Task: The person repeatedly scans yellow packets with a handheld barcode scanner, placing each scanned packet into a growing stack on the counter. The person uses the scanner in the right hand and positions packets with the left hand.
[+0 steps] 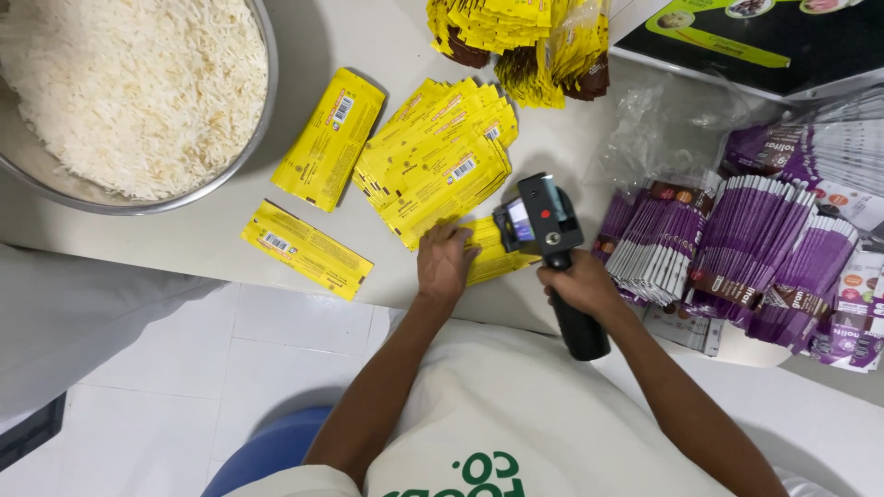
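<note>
Table (184, 248): a pale work surface that carries everything here.
Rice bowl (262, 110): one large metal bowl at the top left, full of white rice.
Purple sachets (755, 248): several fanned bundles at the right, perhaps five or six; too many single pieces to count.
Yellow sachets (437, 166): one fanned stack in the middle, well above ten pieces. Two more lie alone to its left, one just beside the stack (329, 138) and one nearer the table edge (307, 249). More yellow bundles (516, 37) sit at the top edge.
Plastic bag (663, 120): one clear, crumpled bag between the top bundles and the purple ones.
Handheld printer (543, 230): one black device with a long grip, its head resting over the single yellow sachet (497, 262) at the near edge of the stack.
Right hand (582, 285): the fingers are closed around the printer grip.
Left hand (446, 262): it lies flat, the fingers spread and pressing down this same sachet, beside the printer head.
Step in hand: I judge that one sachet is being marked with the printer while the other hand keeps it from sliding.
Next move: it probably needs a steady, straight pass of the printer head along the sachet, with the left hand keeping it flat.
</note>
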